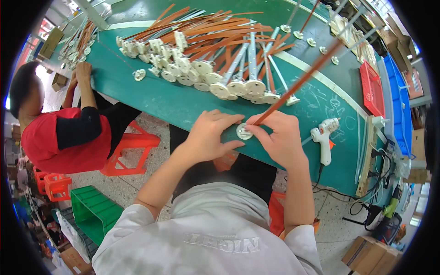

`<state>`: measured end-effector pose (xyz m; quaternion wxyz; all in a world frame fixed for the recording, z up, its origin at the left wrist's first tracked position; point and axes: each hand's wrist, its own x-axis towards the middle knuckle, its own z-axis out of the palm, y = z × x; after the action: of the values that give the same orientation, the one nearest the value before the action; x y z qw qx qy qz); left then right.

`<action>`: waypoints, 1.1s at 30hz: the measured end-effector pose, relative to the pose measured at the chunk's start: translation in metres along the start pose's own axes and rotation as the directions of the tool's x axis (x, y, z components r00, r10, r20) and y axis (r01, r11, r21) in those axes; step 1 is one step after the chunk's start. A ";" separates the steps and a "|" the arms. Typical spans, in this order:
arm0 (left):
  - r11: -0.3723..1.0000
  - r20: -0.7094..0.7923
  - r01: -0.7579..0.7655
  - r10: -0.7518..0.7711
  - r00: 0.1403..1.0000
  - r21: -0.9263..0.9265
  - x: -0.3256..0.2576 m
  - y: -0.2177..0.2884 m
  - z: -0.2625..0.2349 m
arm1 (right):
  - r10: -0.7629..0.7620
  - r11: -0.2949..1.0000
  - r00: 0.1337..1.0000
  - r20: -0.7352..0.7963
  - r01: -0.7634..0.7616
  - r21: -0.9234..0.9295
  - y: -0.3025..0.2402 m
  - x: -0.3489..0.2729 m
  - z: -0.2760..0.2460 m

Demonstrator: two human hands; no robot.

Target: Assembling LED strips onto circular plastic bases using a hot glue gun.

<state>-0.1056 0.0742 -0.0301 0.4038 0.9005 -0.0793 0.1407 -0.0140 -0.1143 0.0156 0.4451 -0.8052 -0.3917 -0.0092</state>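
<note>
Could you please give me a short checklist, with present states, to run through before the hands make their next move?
1. Right hand grips the brown strip near its lower end: ok.
2. White disc lies between the two hands, by the strip's lower end: ok.
3. Strip firmly joined to the disc: cannot tell; the fingers hide that spot.
4. Left hand steadying the disc: cannot tell; its fingers and thumb are spread beside it, contact unclear.
5. Glue gun on the green table, apart from the right hand: ok.
6. Glue gun hot: cannot tell.
</note>
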 end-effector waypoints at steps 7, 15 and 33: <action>0.998 0.237 -0.053 0.060 0.970 -0.034 0.027 0.000 -0.001 | -0.155 0.966 0.922 0.355 0.066 0.252 0.024 0.012 -0.031; 0.993 0.362 -0.100 0.114 0.925 -0.057 0.043 -0.001 0.016 | -0.166 0.962 0.842 0.513 0.025 0.270 0.027 0.018 -0.049; 0.998 0.020 -0.034 0.033 0.999 0.044 0.016 0.010 0.038 | 0.470 0.489 0.812 -0.347 -0.567 -0.663 0.068 -0.091 -0.098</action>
<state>-0.0860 0.0388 -0.0417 0.3804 0.9092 -0.0952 0.1403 -0.0007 -0.2620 -0.0070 0.0823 -0.9912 -0.0646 -0.0808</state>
